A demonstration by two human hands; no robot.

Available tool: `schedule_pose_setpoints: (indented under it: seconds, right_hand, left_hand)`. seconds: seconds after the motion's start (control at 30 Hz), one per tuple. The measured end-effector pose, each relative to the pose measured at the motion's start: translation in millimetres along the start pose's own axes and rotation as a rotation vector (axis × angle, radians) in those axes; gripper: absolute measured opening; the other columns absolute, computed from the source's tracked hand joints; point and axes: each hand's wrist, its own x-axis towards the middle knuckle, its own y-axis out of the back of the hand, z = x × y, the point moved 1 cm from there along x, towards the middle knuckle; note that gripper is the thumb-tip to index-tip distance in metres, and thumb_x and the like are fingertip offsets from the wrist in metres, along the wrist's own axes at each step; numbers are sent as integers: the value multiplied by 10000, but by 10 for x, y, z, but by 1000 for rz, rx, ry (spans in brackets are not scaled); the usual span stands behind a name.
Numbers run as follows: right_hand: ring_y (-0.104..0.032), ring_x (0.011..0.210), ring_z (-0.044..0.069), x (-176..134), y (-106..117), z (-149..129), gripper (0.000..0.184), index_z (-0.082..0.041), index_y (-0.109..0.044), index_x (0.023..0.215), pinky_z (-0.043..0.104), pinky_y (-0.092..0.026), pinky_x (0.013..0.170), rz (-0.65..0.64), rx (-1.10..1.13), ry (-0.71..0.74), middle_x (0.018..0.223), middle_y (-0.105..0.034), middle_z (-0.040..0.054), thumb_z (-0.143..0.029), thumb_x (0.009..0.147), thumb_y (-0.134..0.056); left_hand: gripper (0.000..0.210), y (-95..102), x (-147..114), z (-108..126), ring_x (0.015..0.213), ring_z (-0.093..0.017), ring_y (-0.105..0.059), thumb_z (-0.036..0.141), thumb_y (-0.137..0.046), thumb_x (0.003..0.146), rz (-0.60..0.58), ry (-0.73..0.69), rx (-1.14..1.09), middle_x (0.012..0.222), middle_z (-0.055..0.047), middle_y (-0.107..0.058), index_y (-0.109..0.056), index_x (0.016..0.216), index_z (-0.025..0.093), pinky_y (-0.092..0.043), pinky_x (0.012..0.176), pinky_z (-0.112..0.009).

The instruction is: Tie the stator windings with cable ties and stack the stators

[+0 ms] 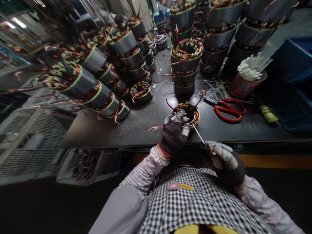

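A motor stator [196, 117] wound with copper wire lies near the table's front edge, its wire ends sticking out. My left hand [175, 128], in a dark glove with taped fingers, grips its near left rim, fingers curled over the edge. Lower right, my right hand [225, 159] is closed, in the same kind of glove. From its fingertips a thin white cord [198, 133] runs taut to the stator's near rim. What else the right fingers may hold, I cannot make out. Red-handled scissors [230, 110] rest on the table right of the stator.
Stacked stators [186, 65] stand behind, with more leaning stacks [85, 87] at left. A cup of white sticks or cords [251, 73], loose white strips [216, 87], a yellow-green object [268, 113] and blue bins [292, 74] are at right. Crates [80, 165] sit below the left table edge.
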Motion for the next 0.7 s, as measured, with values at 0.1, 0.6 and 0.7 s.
schedule_pose_setpoints:
  seconds: [0.1,0.6,0.7]
  right_hand:
    - [-909,1104,285,-164,28,-51,620,-308,-669,1622,415,-801,877,8,-43,81,1227,-898,116,-75,1048,-691]
    - [-881,990,263,676,-138,5,109,-283,-851,1159,425,-763,891,-7,203,-383,1058,-905,53,-328,1089,-780]
    - [-858,920,238,827,-139,-43,117,-269,-843,1109,379,-738,837,-87,263,-506,1015,-894,41,-371,1065,-803]
  left_hand:
    - [248,0,-29,-34,1494,-364,-772,347,-728,1119,-1,-27,40,1453,-166,-864,-854,1272,197,-555,1366,-657]
    - [120,-111,-10,-33,1150,-256,-866,262,-781,1096,16,193,-398,1155,-59,-916,-849,1191,235,-714,1139,-518]
    - [29,-53,-5,-32,1171,-266,-837,241,-843,1048,-5,95,-279,1095,-44,-905,-870,1057,248,-677,1187,-546]
